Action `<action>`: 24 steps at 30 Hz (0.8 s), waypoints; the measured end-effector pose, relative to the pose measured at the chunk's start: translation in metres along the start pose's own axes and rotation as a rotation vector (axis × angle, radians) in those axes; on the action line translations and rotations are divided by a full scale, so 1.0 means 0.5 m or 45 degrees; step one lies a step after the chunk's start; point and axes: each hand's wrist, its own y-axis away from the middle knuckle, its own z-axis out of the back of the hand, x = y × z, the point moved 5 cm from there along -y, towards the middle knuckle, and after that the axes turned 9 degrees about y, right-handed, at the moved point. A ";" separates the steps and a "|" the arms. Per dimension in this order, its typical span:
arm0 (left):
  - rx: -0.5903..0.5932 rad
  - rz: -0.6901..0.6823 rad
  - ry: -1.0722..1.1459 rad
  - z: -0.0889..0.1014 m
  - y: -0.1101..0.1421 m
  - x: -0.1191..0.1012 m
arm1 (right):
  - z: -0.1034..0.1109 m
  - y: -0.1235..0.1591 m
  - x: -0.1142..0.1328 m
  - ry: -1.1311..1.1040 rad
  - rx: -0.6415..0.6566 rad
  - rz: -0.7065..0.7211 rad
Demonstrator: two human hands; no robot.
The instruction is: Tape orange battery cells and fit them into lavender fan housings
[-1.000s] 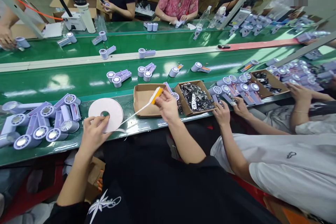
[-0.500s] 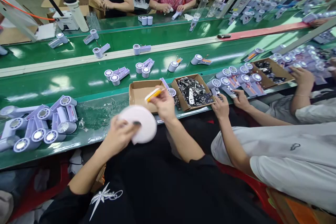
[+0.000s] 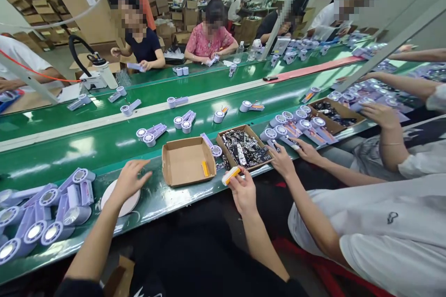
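My left hand (image 3: 131,178), fingers spread, hovers over or rests at the edge of a flat white disc (image 3: 127,204) that looks like a roll of tape. The disc lies on the bench, partly hidden by the hand and wrist. Between the fingertips of my right hand (image 3: 243,192) is a small yellow-and-white bar (image 3: 231,175), held in front of the parts box. To its left stands an open cardboard box (image 3: 181,162), with a yellow piece (image 3: 205,168) against its right side. A lilac fan body (image 3: 216,150) lies between the two boxes.
A cardboard box of circuit boards (image 3: 244,147) stands right of centre. Several lilac fan bodies (image 3: 52,232) are piled at the left; others lie on the green belt (image 3: 114,148). A co-worker's hands (image 3: 283,162) work close by on the right. A metal post (image 3: 379,60) slants across.
The white disc has gone from my left hand to the bench, and that hand has opened. My right hand has moved rightward with the bar. A yellow piece now shows in the box.
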 end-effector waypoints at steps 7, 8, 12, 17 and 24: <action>0.366 0.154 -0.261 -0.138 -0.568 -0.076 | -0.001 -0.011 0.027 -0.028 -0.032 -0.130; 0.424 0.174 -0.282 -0.158 -0.612 -0.079 | 0.004 -0.011 0.027 -0.016 -0.066 -0.126; 0.664 0.213 -0.353 -0.216 -0.708 -0.070 | 0.044 -0.011 0.002 0.021 -0.178 -0.139; 0.838 0.178 -0.403 -0.226 -0.731 -0.012 | 0.070 -0.024 -0.032 0.076 -0.154 -0.218; 0.867 0.042 -0.224 -0.218 -0.730 0.088 | -0.095 -0.147 0.097 0.322 0.091 0.114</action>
